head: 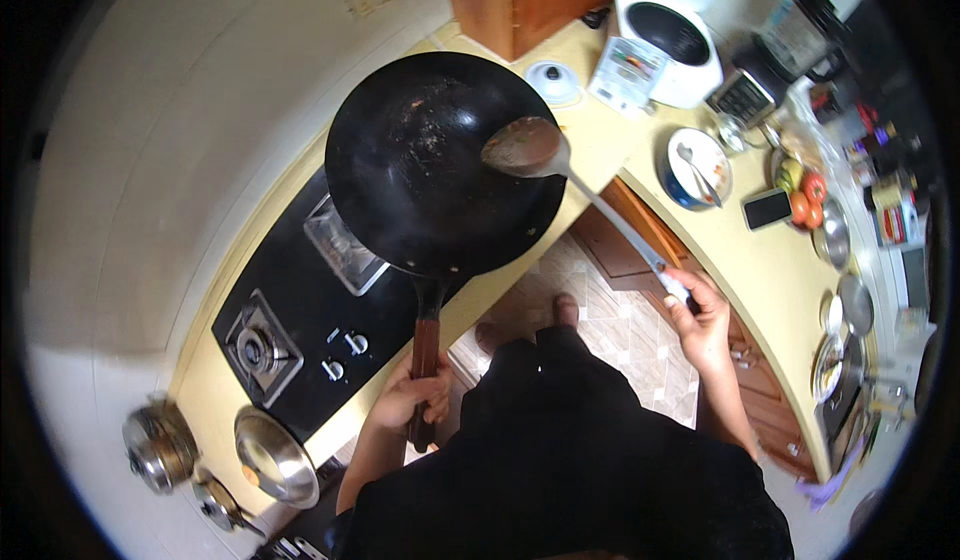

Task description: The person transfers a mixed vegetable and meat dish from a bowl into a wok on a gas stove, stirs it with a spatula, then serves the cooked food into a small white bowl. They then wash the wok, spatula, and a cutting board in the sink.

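Note:
My left hand (415, 393) grips the brown wooden handle of a black wok (442, 207). The wok covers part of the gas hob and of the counter behind it; whether it touches the hob is hidden. Its inside bears a few food scraps and shiny patches. In my right hand (699, 316) is a metal ladle (619, 218), held near the end of its handle. The bowl of the ladle, coated with reddish-brown residue, hangs over the wok's right side.
On the black gas hob (300, 335), a bare burner (259, 346) shows. A steel bowl (277, 459) and a lidded pot (159, 447) stand left. Rightward are an open rice cooker (701, 72), a bowl with a spoon (716, 166), a phone (767, 209), tomatoes (814, 185) and a blender (795, 34).

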`<state>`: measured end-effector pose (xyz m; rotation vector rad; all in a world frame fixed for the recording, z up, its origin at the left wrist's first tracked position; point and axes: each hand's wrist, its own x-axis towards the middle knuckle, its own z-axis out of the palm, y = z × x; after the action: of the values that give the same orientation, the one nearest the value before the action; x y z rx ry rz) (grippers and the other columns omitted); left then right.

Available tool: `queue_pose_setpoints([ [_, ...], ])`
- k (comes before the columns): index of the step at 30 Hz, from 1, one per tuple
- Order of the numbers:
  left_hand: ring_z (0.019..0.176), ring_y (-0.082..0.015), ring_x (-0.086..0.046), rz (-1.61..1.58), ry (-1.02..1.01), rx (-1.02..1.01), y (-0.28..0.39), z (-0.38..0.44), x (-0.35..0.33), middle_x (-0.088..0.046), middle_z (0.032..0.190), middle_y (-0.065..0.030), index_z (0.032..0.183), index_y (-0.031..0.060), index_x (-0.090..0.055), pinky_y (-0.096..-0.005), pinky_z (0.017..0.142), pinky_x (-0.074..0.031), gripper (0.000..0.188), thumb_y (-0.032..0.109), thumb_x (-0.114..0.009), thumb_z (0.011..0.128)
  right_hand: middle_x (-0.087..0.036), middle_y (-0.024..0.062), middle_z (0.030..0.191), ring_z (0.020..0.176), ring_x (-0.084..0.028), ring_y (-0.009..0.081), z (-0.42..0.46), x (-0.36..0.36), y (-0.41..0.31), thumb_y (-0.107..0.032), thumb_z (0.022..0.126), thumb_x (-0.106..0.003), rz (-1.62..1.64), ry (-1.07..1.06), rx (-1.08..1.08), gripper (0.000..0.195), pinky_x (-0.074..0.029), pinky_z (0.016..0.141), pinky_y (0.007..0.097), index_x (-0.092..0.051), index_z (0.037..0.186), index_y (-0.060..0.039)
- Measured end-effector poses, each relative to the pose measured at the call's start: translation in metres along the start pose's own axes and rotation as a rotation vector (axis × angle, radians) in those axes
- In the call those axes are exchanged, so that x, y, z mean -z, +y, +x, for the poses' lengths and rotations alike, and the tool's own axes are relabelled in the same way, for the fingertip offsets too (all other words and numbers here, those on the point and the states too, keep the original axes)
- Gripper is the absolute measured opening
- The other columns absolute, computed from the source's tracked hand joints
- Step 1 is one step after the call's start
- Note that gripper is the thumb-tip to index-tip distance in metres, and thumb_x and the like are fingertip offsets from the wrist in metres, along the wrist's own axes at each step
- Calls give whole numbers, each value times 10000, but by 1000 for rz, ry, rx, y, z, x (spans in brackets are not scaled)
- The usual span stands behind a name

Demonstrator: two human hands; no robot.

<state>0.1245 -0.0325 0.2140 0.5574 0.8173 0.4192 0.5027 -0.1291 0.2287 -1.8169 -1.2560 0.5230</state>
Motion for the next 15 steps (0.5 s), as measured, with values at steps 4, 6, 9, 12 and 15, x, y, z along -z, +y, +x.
queue_pose_setpoints([
  [4, 417, -115, -424, -41, -212, 160, -2, -11, -40, -432, 607, -21, 1052, 46, -435, -253, 420, -372, 318, 62, -594, 777, -636, 65, 934, 757, -582, 117, -58, 17, -8, 41, 771, -680, 16, 105, -94, 259, -453, 640, 232, -654, 1010, -56],
  [6, 429, -113, -407, 127, -267, 240, -7, -10, -56, -431, 632, -38, 1034, 50, -438, -259, 420, -358, 344, 58, -598, 729, -642, 58, 925, 772, -600, 115, -92, 31, -6, 24, 779, -688, 14, 155, -171, 257, -471, 653, 242, -636, 1012, -71],
  [9, 456, -109, -394, 485, -271, 315, -30, -3, -101, -423, 633, -30, 1025, 57, -448, -251, 433, -325, 344, 69, -587, 712, -640, 29, 853, 644, -567, 102, -137, 54, 10, -39, 797, -680, 39, 296, -169, 218, -462, 577, 251, -609, 994, -98],
  [12, 444, -110, -350, 604, -308, 235, -71, -5, -145, -403, 585, -18, 1003, 56, -462, -235, 422, -273, 309, 89, -558, 712, -600, 43, 757, 624, -563, 118, -188, 99, 12, -54, 803, -678, 92, 363, -281, 205, -462, 569, 273, -588, 983, -92],
  [15, 398, -110, -329, 438, -498, 269, -119, -6, -199, -371, 499, -13, 1000, 35, -459, -242, 380, -248, 313, 87, -560, 709, -610, 90, 788, 684, -613, 201, -253, 165, 13, -44, 807, -658, 148, 472, -412, 185, -482, 614, 318, -574, 969, -74],
])
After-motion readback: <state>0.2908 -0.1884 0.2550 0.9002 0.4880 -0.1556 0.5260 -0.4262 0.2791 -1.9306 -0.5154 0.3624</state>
